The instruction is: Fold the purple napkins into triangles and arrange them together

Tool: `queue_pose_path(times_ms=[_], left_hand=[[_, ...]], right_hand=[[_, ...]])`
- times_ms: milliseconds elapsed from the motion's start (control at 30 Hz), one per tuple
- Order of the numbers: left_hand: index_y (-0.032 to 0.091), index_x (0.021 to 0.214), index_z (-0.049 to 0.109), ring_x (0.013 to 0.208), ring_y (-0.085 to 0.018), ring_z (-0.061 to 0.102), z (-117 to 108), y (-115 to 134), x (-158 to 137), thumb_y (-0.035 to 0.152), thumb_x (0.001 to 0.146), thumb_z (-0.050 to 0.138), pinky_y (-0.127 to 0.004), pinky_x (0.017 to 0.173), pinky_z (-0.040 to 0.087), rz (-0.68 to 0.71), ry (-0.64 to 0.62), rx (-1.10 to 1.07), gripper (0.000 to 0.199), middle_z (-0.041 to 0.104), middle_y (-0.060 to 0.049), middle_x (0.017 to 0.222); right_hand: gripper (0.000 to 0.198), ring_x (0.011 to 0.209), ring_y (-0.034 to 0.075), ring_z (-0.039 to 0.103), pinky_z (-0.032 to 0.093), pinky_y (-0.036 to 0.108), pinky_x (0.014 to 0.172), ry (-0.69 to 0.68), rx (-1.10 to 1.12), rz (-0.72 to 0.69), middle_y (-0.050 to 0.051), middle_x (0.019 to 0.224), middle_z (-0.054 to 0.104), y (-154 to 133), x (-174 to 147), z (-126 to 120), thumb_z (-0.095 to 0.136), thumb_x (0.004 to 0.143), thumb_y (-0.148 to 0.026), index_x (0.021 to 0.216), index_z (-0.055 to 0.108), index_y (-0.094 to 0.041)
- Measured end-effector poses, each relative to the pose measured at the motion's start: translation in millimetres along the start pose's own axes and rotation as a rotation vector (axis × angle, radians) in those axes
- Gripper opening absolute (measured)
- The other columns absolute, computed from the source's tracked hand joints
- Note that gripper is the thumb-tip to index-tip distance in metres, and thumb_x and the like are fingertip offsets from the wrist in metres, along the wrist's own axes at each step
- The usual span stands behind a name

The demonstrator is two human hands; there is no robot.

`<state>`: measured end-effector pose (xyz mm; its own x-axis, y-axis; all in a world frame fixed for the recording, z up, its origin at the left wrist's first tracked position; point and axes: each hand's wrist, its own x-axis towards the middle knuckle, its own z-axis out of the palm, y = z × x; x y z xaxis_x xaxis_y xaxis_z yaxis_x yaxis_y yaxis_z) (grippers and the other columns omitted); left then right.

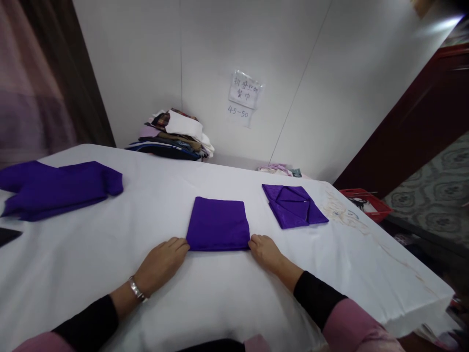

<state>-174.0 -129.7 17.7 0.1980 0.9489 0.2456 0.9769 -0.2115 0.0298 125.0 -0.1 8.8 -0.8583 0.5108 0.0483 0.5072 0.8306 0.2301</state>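
A purple cloth napkin (pixel 219 225), folded into a square, lies flat on the white-covered table (pixel 154 283) before me. My left hand (pixel 163 261) pinches its near left corner, and the fingers are closed there. At the near right corner, my right hand (pixel 266 250) grips the same napkin between thumb and fingers. To the right of it lies a second purple napkin (pixel 295 206), folded with pointed flaps crossing in its middle. More purple cloth (pixel 66 188) rests in a loose heap at the far left.
A pile of folded clothes (pixel 179 134) stands behind the table's back edge, against the wall. Beyond the right edge sits a red basket (pixel 379 210). A dark flat object (pixel 8 235) lies at the left edge. Handwritten paper signs (pixel 245 93) hang on the wall.
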Motion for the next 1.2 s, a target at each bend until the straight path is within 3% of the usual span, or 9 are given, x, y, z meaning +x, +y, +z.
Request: queue_pose_path(times_ms=[167,267,400,533,667,800,1000,1100,1200], left_hand=[[0.017,0.089,0.064,0.085,-0.02,0.059,-5,-29,6,0.016,0.087,0.037,-0.034,0.075,0.046,-0.081,-0.028,0.007,0.027,0.065,-0.007,0.093],[0.016,0.099,0.062,0.088,-0.022,0.059,-3,-32,3,0.019,0.087,0.038,-0.036,0.076,0.046,-0.142,0.017,-0.004,0.027,0.064,-0.009,0.102],[0.016,0.113,0.056,0.101,-0.023,0.055,3,0,-6,0.021,0.086,0.043,-0.038,0.085,0.043,-0.02,0.188,-0.048,0.031,0.061,-0.01,0.113],[0.02,0.112,0.057,0.1,-0.02,0.055,11,39,-6,0.017,0.087,0.043,-0.036,0.086,0.041,0.186,0.189,-0.094,0.029,0.062,-0.006,0.113],[0.019,0.109,0.058,0.099,-0.022,0.054,18,46,12,0.01,0.086,0.041,-0.037,0.081,0.041,0.208,0.185,-0.021,0.03,0.063,-0.006,0.109],[0.019,0.097,0.062,0.088,-0.02,0.055,19,42,24,0.007,0.085,0.041,-0.034,0.074,0.039,0.22,0.151,-0.024,0.027,0.065,-0.004,0.097],[0.019,0.098,0.062,0.085,-0.018,0.055,21,46,27,0.004,0.085,0.039,-0.033,0.071,0.038,0.231,0.186,-0.046,0.03,0.065,-0.004,0.095],[0.02,0.095,0.063,0.085,-0.017,0.054,22,47,28,0.007,0.086,0.039,-0.033,0.071,0.038,0.226,0.199,-0.068,0.029,0.065,-0.004,0.094],[0.02,0.095,0.064,0.084,-0.018,0.054,23,46,29,0.009,0.086,0.04,-0.033,0.071,0.038,0.223,0.191,-0.077,0.028,0.065,-0.004,0.093]], right_hand=[[0.02,0.066,0.015,0.05,0.032,0.029,0.058,0.043,0.034,-0.023,0.004,0.078,0.055,-28,0,-6,0.04,0.086,-0.006,0.077,0.055,-0.017],[0.02,0.063,0.015,0.048,0.031,0.028,0.055,0.048,0.062,-0.005,0.003,0.076,0.055,-48,-2,-11,0.039,0.083,-0.004,0.076,0.053,-0.017],[0.015,0.062,0.015,0.048,0.032,0.028,0.053,0.051,0.108,0.025,0.003,0.076,0.053,-68,-2,-13,0.043,0.079,-0.006,0.078,0.051,-0.018],[0.016,0.063,0.016,0.05,0.035,0.028,0.054,0.044,0.099,0.111,0.004,0.074,0.054,-72,0,-14,0.042,0.078,-0.004,0.077,0.051,-0.018],[0.014,0.068,0.016,0.053,0.037,0.028,0.058,0.031,0.157,0.105,0.004,0.079,0.057,-69,-4,-22,0.044,0.079,-0.008,0.081,0.054,-0.018],[0.017,0.074,0.014,0.056,0.04,0.024,0.063,0.056,0.4,0.142,0.002,0.087,0.062,-47,-4,-31,0.048,0.082,-0.021,0.096,0.058,-0.02],[0.026,0.088,0.015,0.059,0.04,0.024,0.075,0.034,0.528,0.674,0.006,0.101,0.065,35,43,-22,0.047,0.086,-0.027,0.106,0.061,-0.018],[0.028,0.089,0.02,0.06,0.04,0.027,0.07,-0.017,0.521,0.744,0.01,0.097,0.066,57,73,-10,0.053,0.083,-0.036,0.098,0.064,-0.015],[0.023,0.083,0.021,0.061,0.039,0.027,0.063,-0.058,0.525,0.784,0.01,0.092,0.067,61,93,0,0.06,0.077,-0.036,0.089,0.065,-0.017]])
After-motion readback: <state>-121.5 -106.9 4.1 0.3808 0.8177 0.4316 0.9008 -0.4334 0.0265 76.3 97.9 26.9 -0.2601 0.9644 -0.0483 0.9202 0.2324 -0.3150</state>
